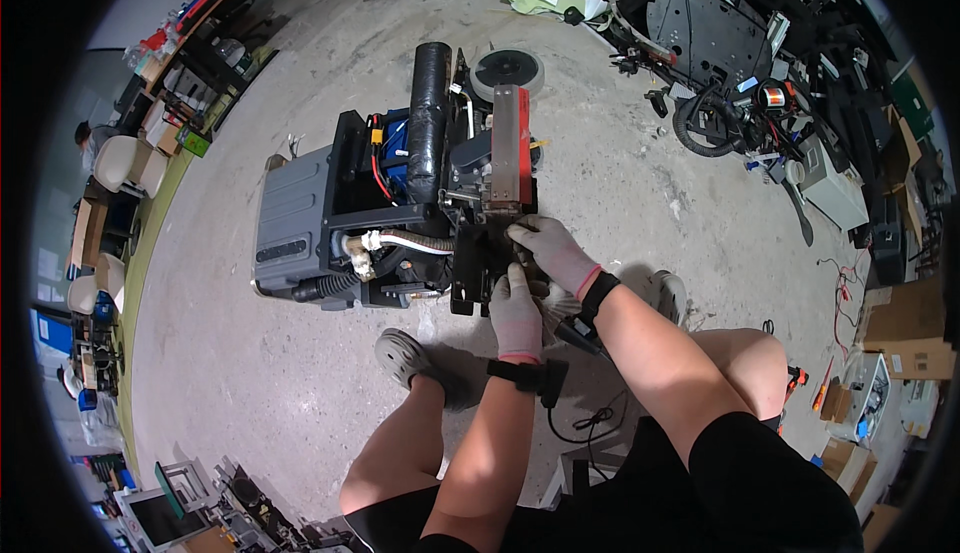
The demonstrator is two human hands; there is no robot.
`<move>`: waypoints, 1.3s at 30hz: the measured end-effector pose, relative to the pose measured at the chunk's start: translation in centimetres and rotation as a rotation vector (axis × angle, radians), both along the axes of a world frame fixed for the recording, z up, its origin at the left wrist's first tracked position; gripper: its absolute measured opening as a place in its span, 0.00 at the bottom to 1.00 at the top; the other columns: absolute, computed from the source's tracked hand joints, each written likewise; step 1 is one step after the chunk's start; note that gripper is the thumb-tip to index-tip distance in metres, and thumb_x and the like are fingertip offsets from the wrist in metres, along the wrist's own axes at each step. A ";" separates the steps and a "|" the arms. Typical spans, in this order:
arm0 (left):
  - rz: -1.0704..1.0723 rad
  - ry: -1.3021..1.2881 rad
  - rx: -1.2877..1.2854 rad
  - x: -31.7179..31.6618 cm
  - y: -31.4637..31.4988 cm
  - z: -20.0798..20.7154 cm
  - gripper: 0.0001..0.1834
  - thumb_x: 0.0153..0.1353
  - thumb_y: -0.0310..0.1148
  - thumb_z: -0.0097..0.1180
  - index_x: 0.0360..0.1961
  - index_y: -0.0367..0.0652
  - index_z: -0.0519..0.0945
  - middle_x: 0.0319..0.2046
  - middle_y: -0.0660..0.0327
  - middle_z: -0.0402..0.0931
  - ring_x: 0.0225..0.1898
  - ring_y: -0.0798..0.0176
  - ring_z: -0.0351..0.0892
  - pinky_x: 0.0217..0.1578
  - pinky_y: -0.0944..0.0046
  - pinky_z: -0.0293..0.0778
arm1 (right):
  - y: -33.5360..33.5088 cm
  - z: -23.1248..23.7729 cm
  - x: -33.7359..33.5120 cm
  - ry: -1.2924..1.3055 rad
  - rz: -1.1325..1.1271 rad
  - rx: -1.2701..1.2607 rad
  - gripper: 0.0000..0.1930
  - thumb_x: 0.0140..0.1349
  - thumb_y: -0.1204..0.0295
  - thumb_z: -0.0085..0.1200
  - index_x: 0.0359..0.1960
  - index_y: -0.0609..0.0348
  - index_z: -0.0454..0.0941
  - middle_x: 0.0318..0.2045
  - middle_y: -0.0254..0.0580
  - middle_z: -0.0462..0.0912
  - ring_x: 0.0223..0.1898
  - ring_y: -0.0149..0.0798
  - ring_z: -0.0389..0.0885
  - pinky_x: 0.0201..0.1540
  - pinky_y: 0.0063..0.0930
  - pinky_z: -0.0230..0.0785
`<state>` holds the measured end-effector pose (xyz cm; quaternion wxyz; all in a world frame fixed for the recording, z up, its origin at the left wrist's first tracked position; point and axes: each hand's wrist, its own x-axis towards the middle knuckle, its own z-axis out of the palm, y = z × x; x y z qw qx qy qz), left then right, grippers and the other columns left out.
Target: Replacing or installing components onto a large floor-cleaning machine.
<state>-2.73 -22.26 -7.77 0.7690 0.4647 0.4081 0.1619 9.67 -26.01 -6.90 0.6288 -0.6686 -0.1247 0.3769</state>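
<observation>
A partly opened grey floor machine (295,218) stands on the floor in front of me, its inner parts exposed. At its near right end is a black metal bracket (468,271). My left hand (517,315), in a grey glove with a pink cuff, has its fingers curled at the bracket's right side. My right hand (556,255), gloved alike, reaches in from the right, fingers bent together at the bracket's top, just below a red-sided metal bar (513,148). What the fingertips grip is too dark and small to make out. A pale brush-like piece (558,305) shows beneath my right hand.
A black cylinder (430,118) and a ribbed hose (330,286) belong to the machine. Behind it lies a round wheel-like disc (507,74). A thin black cable (597,419) runs by my legs. Piled parts (715,28) fill the far right; cardboard boxes (905,328) stand at right.
</observation>
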 end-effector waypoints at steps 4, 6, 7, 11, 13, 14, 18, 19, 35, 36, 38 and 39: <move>-0.050 -0.589 -1.084 -0.6 1.3 0.4 0.23 0.77 0.56 0.45 0.39 0.47 0.79 0.25 0.68 0.78 0.18 0.75 0.68 0.17 0.73 0.61 | -0.1 0.0 0.1 0.009 -0.011 -0.041 0.13 0.72 0.64 0.56 0.46 0.62 0.83 0.26 0.29 0.79 0.28 0.24 0.74 0.32 0.23 0.70; -0.033 -0.404 -0.832 -0.6 1.1 0.8 0.24 0.77 0.56 0.45 0.39 0.47 0.80 0.26 0.68 0.78 0.18 0.75 0.68 0.17 0.73 0.61 | -0.2 0.1 0.1 0.035 0.034 -0.090 0.13 0.72 0.64 0.56 0.46 0.62 0.83 0.27 0.30 0.79 0.28 0.24 0.74 0.33 0.22 0.70; 0.028 -0.187 -0.560 -0.5 0.8 0.9 0.24 0.77 0.57 0.44 0.39 0.48 0.80 0.26 0.68 0.79 0.19 0.74 0.69 0.17 0.73 0.61 | -0.2 0.1 0.1 0.040 0.064 -0.040 0.13 0.72 0.64 0.56 0.46 0.62 0.83 0.27 0.30 0.79 0.28 0.24 0.74 0.33 0.22 0.70; -0.006 0.047 -0.056 -0.1 0.0 0.7 0.25 0.77 0.58 0.42 0.39 0.48 0.80 0.29 0.66 0.82 0.20 0.74 0.72 0.17 0.72 0.62 | -0.1 0.4 -0.2 -0.068 -0.003 -0.056 0.13 0.72 0.64 0.57 0.44 0.62 0.84 0.29 0.31 0.82 0.30 0.24 0.75 0.35 0.23 0.70; 0.032 0.053 -0.237 -0.4 0.6 0.3 0.25 0.77 0.58 0.42 0.39 0.49 0.80 0.26 0.68 0.79 0.18 0.74 0.68 0.17 0.73 0.59 | -0.2 0.7 -0.3 -0.005 -0.033 -0.047 0.13 0.72 0.64 0.57 0.43 0.63 0.84 0.29 0.31 0.83 0.31 0.24 0.75 0.36 0.24 0.71; 0.042 -0.231 -0.635 -0.5 1.1 0.2 0.25 0.77 0.58 0.42 0.39 0.50 0.80 0.25 0.69 0.77 0.17 0.74 0.66 0.17 0.72 0.58 | -0.2 0.8 -0.3 -0.002 -0.002 -0.049 0.13 0.72 0.64 0.57 0.43 0.63 0.84 0.30 0.31 0.83 0.31 0.24 0.75 0.36 0.23 0.71; 0.105 -0.417 -0.905 -0.6 1.5 0.5 0.22 0.77 0.57 0.44 0.41 0.51 0.79 0.23 0.70 0.71 0.18 0.73 0.61 0.17 0.72 0.54 | -0.4 1.3 -0.4 0.082 0.093 -0.049 0.12 0.72 0.65 0.57 0.43 0.63 0.84 0.31 0.30 0.83 0.31 0.23 0.75 0.36 0.22 0.71; 0.143 -0.274 -0.724 -0.5 1.1 0.8 0.21 0.77 0.56 0.46 0.42 0.51 0.79 0.24 0.70 0.71 0.20 0.74 0.63 0.18 0.72 0.54 | -0.4 1.4 -0.4 0.132 0.085 -0.105 0.12 0.72 0.65 0.57 0.43 0.63 0.84 0.31 0.30 0.83 0.31 0.23 0.75 0.35 0.22 0.70; 0.283 -0.028 -0.392 -0.9 -0.4 -1.5 0.07 0.74 0.37 0.56 0.45 0.47 0.79 0.28 0.68 0.75 0.25 0.72 0.71 0.22 0.71 0.64 | -0.5 -0.3 -1.1 -0.100 0.140 -0.084 0.12 0.71 0.65 0.57 0.44 0.63 0.82 0.29 0.30 0.80 0.27 0.23 0.72 0.32 0.22 0.68; 0.283 -0.053 -0.332 -1.0 -0.6 -1.9 0.05 0.74 0.34 0.55 0.46 0.47 0.78 0.28 0.69 0.75 0.24 0.73 0.70 0.21 0.72 0.63 | -0.5 -0.4 -1.2 -0.062 0.079 -0.077 0.13 0.71 0.65 0.58 0.44 0.63 0.82 0.28 0.30 0.80 0.28 0.24 0.73 0.32 0.23 0.68; 0.287 -0.078 -0.272 -1.3 -0.9 -2.8 0.05 0.74 0.31 0.54 0.47 0.47 0.78 0.28 0.69 0.75 0.23 0.74 0.69 0.21 0.72 0.62 | -0.3 -0.6 -1.2 -0.024 0.022 -0.069 0.14 0.70 0.64 0.58 0.44 0.64 0.82 0.28 0.30 0.80 0.28 0.24 0.73 0.32 0.23 0.68; 0.278 -0.055 -0.209 -1.5 -1.0 -3.4 0.05 0.74 0.31 0.54 0.47 0.47 0.78 0.28 0.69 0.75 0.22 0.74 0.69 0.20 0.73 0.62 | -0.2 -0.6 -1.2 -0.016 0.007 -0.067 0.14 0.70 0.63 0.59 0.44 0.64 0.82 0.28 0.31 0.80 0.28 0.25 0.74 0.32 0.24 0.68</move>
